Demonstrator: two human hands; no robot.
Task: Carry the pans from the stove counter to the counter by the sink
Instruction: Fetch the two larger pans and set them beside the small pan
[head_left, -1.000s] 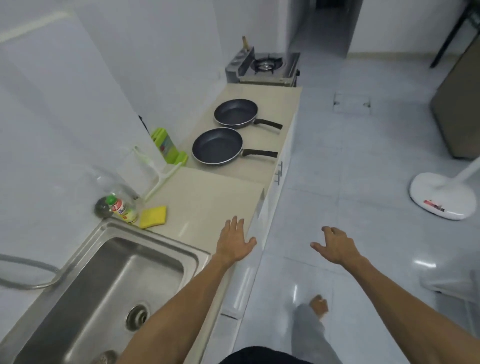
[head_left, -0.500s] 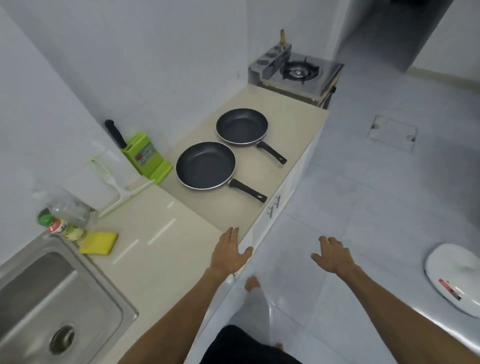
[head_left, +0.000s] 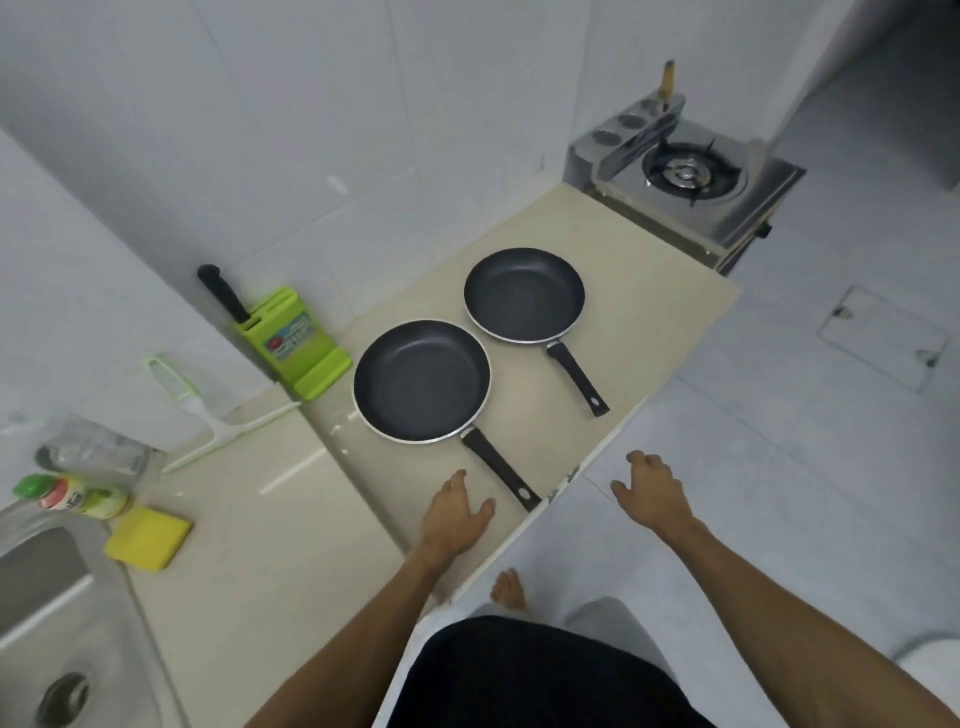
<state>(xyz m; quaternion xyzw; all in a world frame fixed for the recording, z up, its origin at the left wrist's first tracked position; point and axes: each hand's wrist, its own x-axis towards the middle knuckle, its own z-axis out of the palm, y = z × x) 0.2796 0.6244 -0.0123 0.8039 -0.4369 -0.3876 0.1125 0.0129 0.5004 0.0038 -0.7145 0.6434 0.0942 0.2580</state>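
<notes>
Two dark non-stick pans with black handles lie on the beige stove counter (head_left: 644, 270). The nearer pan (head_left: 421, 382) points its handle toward me; the farther pan (head_left: 524, 295) sits behind it to the right. My left hand (head_left: 454, 514) hovers open over the counter, just left of the nearer pan's handle end, not touching it. My right hand (head_left: 652, 488) is open over the floor, beyond the counter's front edge. The counter by the sink (head_left: 270, 545) lies to the left, next to the steel sink (head_left: 57, 623).
A green knife block (head_left: 293, 345) stands against the wall left of the pans. A squeegee (head_left: 218, 431), a yellow sponge (head_left: 148, 538), a bottle (head_left: 72, 496) and a glass jar sit near the sink. A gas stove (head_left: 691, 176) is at the far end.
I have stepped closer to the pans, which now look larger and nearer. Both hands have moved forward; my left hand has come up beside the nearer pan's handle.
</notes>
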